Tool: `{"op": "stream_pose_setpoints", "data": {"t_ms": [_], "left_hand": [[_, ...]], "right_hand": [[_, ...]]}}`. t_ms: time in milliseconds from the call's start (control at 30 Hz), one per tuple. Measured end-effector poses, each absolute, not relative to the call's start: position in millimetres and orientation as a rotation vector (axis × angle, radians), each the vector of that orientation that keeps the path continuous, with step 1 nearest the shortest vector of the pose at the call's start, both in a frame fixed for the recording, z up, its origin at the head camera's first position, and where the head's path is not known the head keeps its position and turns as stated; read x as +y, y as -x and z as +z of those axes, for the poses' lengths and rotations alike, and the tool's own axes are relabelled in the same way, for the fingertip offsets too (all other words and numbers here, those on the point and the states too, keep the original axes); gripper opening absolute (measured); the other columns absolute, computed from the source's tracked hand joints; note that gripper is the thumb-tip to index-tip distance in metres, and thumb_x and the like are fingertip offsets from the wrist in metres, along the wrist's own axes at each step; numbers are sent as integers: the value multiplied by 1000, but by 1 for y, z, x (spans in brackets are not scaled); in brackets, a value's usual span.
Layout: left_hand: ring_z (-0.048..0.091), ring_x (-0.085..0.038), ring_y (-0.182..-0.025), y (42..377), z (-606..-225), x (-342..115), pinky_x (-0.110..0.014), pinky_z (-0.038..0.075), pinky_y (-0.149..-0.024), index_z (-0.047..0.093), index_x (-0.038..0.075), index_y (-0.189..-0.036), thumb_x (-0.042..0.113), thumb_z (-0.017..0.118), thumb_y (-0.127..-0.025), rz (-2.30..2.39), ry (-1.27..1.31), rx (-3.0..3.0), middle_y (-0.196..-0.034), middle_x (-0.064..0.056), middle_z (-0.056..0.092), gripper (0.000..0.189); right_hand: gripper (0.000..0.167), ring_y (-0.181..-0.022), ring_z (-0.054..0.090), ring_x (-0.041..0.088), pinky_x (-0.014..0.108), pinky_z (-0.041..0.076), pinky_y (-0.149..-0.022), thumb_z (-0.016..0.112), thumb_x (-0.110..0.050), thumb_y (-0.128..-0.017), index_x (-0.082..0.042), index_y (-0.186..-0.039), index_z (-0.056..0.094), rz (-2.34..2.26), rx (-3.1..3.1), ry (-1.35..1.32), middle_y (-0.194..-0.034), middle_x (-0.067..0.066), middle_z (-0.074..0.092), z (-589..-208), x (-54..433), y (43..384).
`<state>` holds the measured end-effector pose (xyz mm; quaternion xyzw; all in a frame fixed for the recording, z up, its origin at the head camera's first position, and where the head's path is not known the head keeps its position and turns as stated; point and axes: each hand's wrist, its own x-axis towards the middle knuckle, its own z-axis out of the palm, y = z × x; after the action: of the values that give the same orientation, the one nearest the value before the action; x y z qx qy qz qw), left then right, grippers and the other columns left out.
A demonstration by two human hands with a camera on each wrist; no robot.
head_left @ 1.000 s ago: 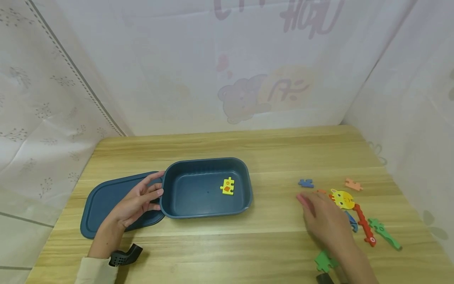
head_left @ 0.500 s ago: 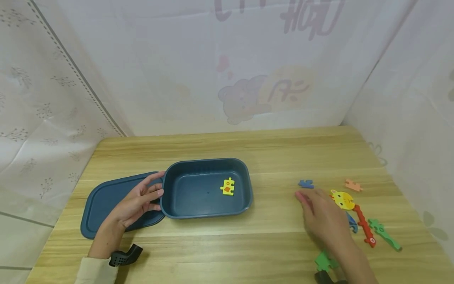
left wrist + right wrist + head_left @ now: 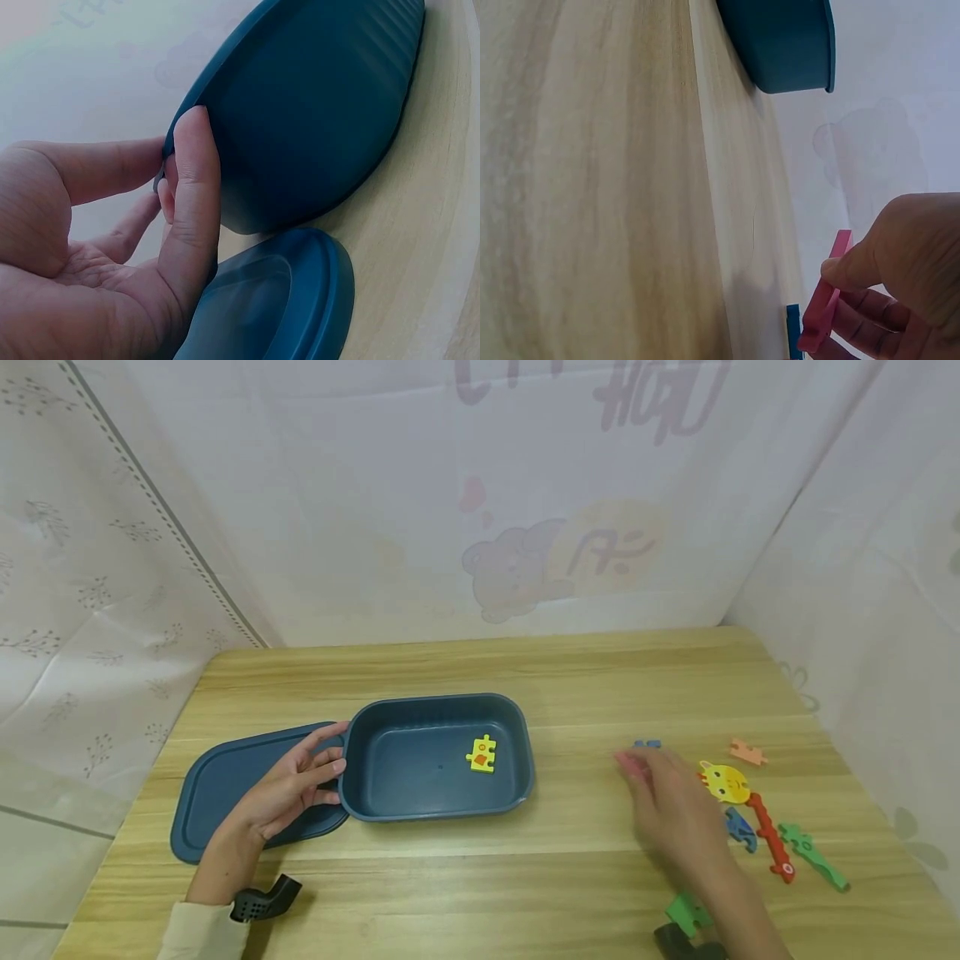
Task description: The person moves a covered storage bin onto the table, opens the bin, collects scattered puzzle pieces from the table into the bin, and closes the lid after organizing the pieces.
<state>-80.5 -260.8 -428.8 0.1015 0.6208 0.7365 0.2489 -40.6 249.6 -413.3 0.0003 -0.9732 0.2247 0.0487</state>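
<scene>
At the left end of the dark blue plastic box (image 3: 405, 781), my left hand (image 3: 288, 793) pinches the rim between thumb and fingers. A yellow puzzle piece (image 3: 482, 755) with an orange mark lies inside the box, towards its right. My right hand (image 3: 678, 818) is over the right part of the table and pinches a pink puzzle piece (image 3: 823, 304) between thumb and fingers. Just behind that hand is a small blue puzzle piece (image 3: 647, 743), partly covered by it in the head view. The blue lid (image 3: 225, 789) lies flat under my left hand and wrist.
Right of my right hand lie a yellow animal-head piece (image 3: 726, 783), a red piece (image 3: 771, 839), a blue piece (image 3: 741, 829), a green piece (image 3: 813, 856) and an orange piece (image 3: 747, 752). Another green piece (image 3: 686, 912) sits by my right wrist. White curtains surround the wooden table.
My right hand has shifted a little to the left with the pink puzzle piece, covering more of the small blue piece and uncovering the other blue one. My left hand stays on the box.
</scene>
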Motion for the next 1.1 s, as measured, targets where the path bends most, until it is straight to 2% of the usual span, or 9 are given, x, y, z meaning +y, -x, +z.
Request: {"op": "stream_pose_setpoints", "data": {"t_ms": [233,533,767,967,1100], "left_hand": [[67,-5,-99,81,-428,-261,-26,65,-80,28,22,-163,6,49,-113,2009,-280,1693,-118,5,58,56],[67,-5,-100,81,-430,-261,-26,65,-80,29,23,-162,6,49,-113,2019,-284,1677,-120,5,60,56],[68,-5,-100,81,-431,-262,-26,66,-80,28,22,-163,5,49,-113,2023,-282,1669,-120,5,61,57],[67,-6,-100,81,-430,-261,-27,65,-80,27,21,-163,7,49,-113,2008,-272,1689,-120,5,60,57],[66,-5,-99,82,-430,-261,-27,65,-80,27,22,-163,7,49,-113,2003,-272,1692,-120,5,59,57]], "right_hand": [[28,-85,60,21,28,44,-67,59,-26,-110,-9,-132,65,717,-2957,-21,-103,7,67,-412,246,46],[37,-94,64,26,34,52,-73,59,-28,-110,-9,-142,59,748,-2937,-7,-113,11,68,-411,242,50],[32,-97,68,26,37,58,-78,63,-21,-107,-12,-138,64,825,-2869,-78,-112,10,70,-413,240,52],[31,-96,69,24,26,57,-78,64,-24,-108,-13,-137,64,905,-2874,-62,-112,9,71,-414,238,56],[32,-98,70,25,24,57,-79,66,-21,-106,-13,-137,63,957,-2882,-47,-114,11,71,-412,237,57]]}}
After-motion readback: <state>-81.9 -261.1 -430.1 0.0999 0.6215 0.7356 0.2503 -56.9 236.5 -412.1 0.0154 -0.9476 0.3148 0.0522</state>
